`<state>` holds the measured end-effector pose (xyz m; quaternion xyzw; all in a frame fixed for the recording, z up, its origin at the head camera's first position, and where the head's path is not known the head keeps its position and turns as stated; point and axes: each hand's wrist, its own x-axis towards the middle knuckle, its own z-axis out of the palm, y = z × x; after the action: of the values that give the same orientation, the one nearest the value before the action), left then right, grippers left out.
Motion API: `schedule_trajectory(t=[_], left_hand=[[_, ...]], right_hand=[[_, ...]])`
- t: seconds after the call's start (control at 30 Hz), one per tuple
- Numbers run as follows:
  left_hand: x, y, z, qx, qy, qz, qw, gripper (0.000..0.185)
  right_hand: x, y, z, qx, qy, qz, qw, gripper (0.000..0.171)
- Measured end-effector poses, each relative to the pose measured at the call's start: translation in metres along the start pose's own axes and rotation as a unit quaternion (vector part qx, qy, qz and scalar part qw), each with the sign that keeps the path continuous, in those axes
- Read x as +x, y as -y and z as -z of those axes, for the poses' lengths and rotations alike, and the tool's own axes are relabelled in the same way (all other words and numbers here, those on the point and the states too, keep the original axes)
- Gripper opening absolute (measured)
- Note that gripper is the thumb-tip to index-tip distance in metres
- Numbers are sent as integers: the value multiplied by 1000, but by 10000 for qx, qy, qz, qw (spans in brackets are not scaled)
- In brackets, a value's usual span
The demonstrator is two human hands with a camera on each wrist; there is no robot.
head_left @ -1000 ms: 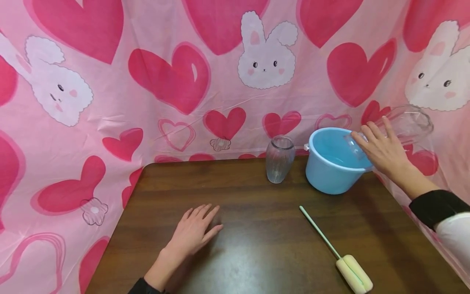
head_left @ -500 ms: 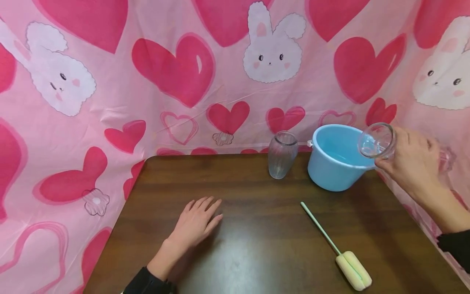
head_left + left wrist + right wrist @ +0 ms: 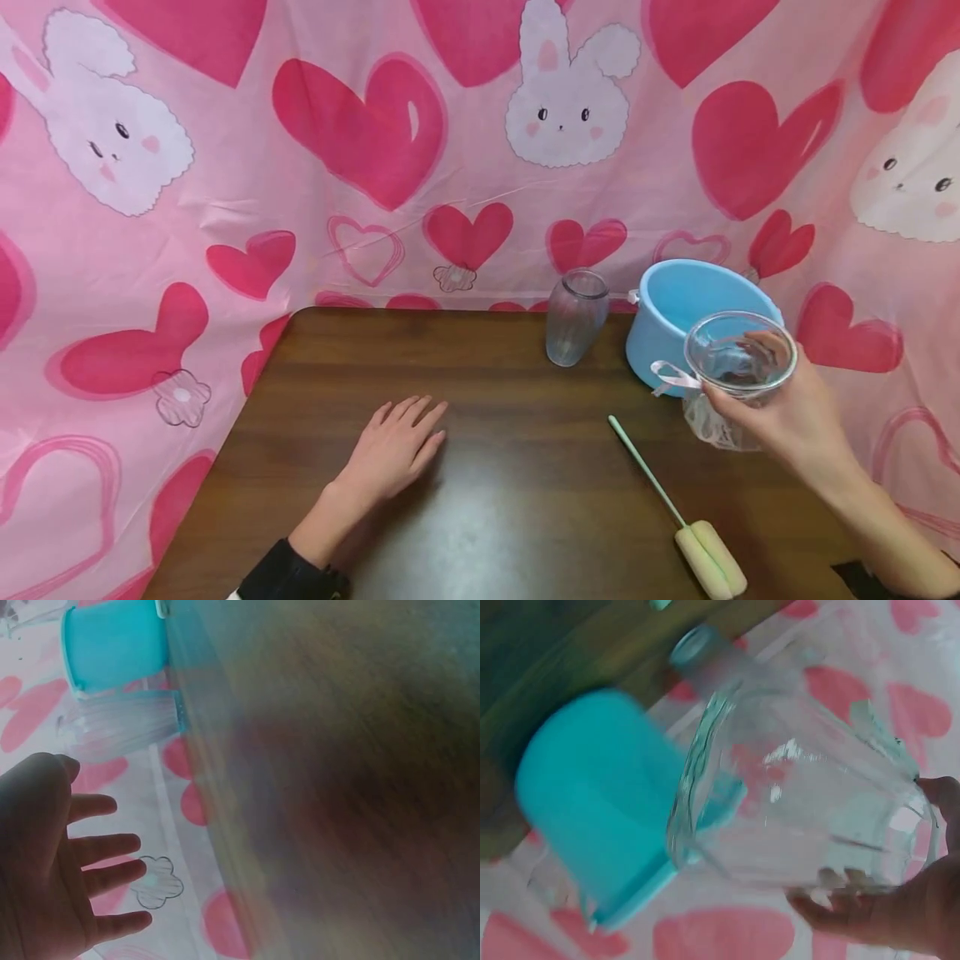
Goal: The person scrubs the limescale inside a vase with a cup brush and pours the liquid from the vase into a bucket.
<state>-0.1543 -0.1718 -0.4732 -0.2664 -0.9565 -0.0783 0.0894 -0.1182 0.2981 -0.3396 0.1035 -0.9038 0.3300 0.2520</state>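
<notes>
My right hand (image 3: 806, 425) grips a clear glass vase (image 3: 716, 425) near its rim, with thumb and fingers round the neck. The vase stands upright in the air, mouth up, in front of the blue bucket (image 3: 651, 346). A pale ribbon bow (image 3: 673, 379) is tied at its neck. In the right wrist view the vase (image 3: 802, 802) looks see-through, its thick base towards the bucket (image 3: 600, 795). Away to the left, my left hand (image 3: 392, 450) lies palm down at the tabletop, fingers spread and holding nothing. A second ribbed glass vase (image 3: 576, 329) stands left of the bucket.
A sponge brush (image 3: 711, 558) with a thin green handle lies on the dark wooden table (image 3: 480, 500), front right. Pink cloth (image 3: 465, 183) with hearts and rabbits hangs behind the table and at both sides.
My right hand has turned the vase upright from tilted over the bucket, mouth inward, and brought it nearer, in front of the bucket. My left hand has stayed in place.
</notes>
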Motion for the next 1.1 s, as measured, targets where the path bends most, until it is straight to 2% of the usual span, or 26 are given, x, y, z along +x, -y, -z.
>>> schedule_trajectory(t=[0.1,0.23,0.33,0.47,0.67,0.77,0.93,1.1], left_hand=[[-1,-1,0,55,53,24,10000,53],[0,0,3,118,47,47,9999,54],[1,-1,5,112,60,56,9999,55],[-1,-4,5,132,67,54,9999,53],[-2,-9,4,58,43,61,10000,51],[0,-10,6,109,-9,19,9999,50],[-1,-14,7,198,-21,-22,9998,50],[-8,-18,7,252,1,42,9997,48]], right_hand=[[-3,14,-17,92,357,-278,9989,75],[3,30,-46,509,960,-557,9925,75],[10,39,-75,981,1247,-605,9855,75],[23,50,-119,1447,1423,-638,9771,74],[52,60,-178,2113,1209,-750,9670,72],[73,62,-206,2267,1019,-882,9646,78],[101,57,-252,2198,697,-996,9679,86],[112,51,-288,2178,467,-1120,9684,89]])
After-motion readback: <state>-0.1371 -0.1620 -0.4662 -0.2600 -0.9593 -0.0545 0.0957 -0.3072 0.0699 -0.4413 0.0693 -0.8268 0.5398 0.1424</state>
